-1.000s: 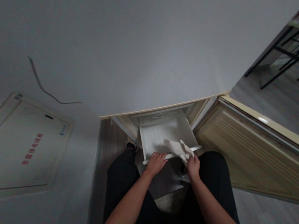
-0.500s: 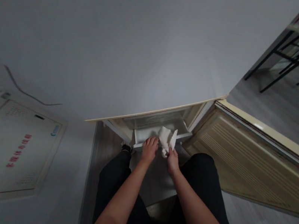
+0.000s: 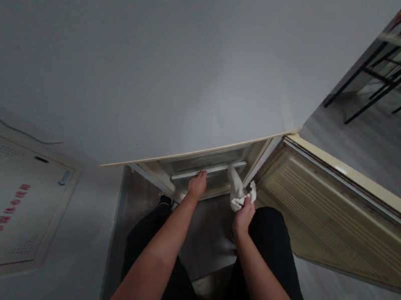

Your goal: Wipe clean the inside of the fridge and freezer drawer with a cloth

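Grasping cloth [image 3: 236, 192]: right grip [image 3: 243, 217] | touching drawer [image 3: 220, 169] (inside cabinet [image 3: 265, 155]): left grip [image 3: 197, 186], closure unclear

Dim, greyish light; soft sheen on pale panel [image 3: 230, 78], small glare on door edge [image 3: 341, 169] (corners stretched); compartment [image 3: 257, 153] shadowed

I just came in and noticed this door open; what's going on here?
A person is busy at a low open compartment. Their left hand is at the front edge of a pale drawer inside it. The right hand grips a crumpled white cloth, and the door stands open on the right.
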Tool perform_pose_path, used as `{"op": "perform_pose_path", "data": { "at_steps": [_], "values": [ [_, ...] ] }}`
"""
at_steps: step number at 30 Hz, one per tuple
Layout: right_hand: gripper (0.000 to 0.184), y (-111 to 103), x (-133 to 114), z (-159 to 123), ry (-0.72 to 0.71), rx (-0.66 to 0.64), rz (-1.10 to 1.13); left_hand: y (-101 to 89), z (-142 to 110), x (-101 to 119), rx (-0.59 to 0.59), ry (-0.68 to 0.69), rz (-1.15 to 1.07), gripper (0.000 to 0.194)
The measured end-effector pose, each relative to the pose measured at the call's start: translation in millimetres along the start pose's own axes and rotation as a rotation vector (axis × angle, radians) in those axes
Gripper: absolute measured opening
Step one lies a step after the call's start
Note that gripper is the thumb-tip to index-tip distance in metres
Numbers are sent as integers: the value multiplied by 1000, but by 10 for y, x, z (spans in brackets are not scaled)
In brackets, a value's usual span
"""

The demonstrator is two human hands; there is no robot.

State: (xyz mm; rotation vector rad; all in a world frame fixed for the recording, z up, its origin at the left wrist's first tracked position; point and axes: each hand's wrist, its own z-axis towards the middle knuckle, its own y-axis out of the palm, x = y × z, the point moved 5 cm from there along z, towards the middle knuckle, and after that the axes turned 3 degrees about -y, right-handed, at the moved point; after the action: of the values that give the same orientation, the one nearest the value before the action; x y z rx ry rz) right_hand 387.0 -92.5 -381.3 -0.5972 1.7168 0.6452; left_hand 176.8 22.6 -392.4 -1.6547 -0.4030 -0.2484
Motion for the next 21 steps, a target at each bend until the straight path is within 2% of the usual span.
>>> {"op": "perform_pose_path", "data": {
  "at_steps": [3,6,12,15,18,21],
  "values": [
    [54,13,178,-25,29,-73,-21,-3,-11,69,11,-30,-124,40],
    [58,78,252,-52,35,-122,-41,-9,-180,167,-5,-10,-295,41],
    [68,320,299,-195,23,-350,-32,60,-918,391,-172,192,-622,28],
    [71,354,424,-272,44,-400,-34,100,-1169,368,-165,183,-681,34],
    [72,361,577,-326,147,-404,20,103,-1237,300,-137,129,-678,22],
    [76,407,689,-394,301,-442,126,40,-1222,294,-115,97,-641,27]
  ]
}}
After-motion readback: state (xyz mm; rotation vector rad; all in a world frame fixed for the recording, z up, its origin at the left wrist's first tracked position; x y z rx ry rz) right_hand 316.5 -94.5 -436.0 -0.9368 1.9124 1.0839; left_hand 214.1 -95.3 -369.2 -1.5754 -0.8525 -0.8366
